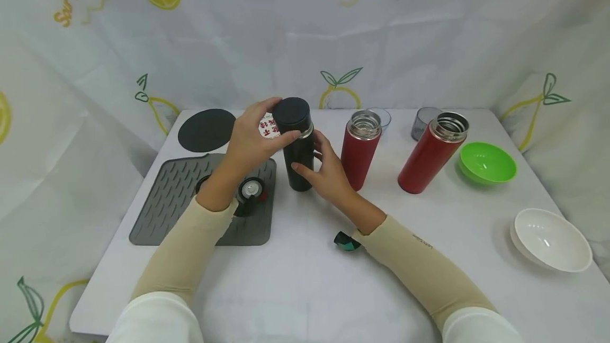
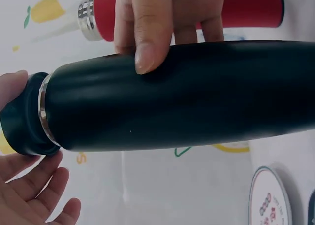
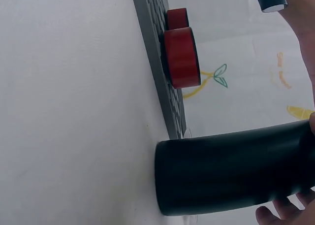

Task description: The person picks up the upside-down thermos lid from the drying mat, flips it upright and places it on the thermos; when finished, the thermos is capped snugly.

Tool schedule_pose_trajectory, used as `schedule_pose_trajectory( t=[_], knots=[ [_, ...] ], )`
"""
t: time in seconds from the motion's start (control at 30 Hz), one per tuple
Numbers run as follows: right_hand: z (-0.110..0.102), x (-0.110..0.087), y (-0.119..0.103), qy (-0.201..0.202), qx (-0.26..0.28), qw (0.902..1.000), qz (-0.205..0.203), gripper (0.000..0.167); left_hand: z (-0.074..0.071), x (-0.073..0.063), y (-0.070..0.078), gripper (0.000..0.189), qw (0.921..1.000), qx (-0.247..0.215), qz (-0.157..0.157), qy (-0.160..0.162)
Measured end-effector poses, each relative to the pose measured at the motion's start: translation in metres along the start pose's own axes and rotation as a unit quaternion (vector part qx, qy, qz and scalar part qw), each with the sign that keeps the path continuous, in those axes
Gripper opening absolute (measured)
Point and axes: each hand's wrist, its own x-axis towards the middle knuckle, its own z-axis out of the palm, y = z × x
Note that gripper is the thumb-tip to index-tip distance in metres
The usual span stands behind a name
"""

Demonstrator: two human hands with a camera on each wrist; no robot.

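Observation:
A dark thermos bottle [image 1: 299, 160] stands slightly tilted over the table between both hands. My left hand [image 1: 250, 136] holds its dark lid [image 1: 292, 113] from the left, thumb in front and fingers reaching behind. Between lid and body a thin silver ring [image 2: 43, 104] shows in the left wrist view. My right hand [image 1: 330, 173] grips the body from the right, with its thumb [image 2: 146, 55] across the front. In the right wrist view the bottle's base [image 3: 160, 178] is right at the table top. Just right of that hand is an uncapped red thermos [image 1: 360, 152].
Another uncapped red thermos [image 1: 429, 158] stands farther right, near a green bowl [image 1: 487, 163] and a white bowl [image 1: 552, 240]. At left lies a grey drying mat [image 1: 162, 210] with red lids [image 3: 183, 57] on it. Behind are a black round mat [image 1: 206, 130] and a clear glass [image 1: 421, 122].

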Motion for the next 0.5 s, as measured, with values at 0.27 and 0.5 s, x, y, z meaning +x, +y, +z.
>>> schedule_pose_trajectory(
  t=[0.27,0.5],
  knots=[
    [0.002,0.000,0.004,-0.002,-0.023,0.9997,-0.006,0.080,-0.010,0.007,0.004,0.074,0.9956,0.026,-0.040,-0.080],
    [-0.001,0.003,0.004,-0.013,-0.039,0.9991,-0.003,0.081,-0.012,0.013,0.005,0.078,0.9854,0.059,-0.074,-0.142]
  ],
)
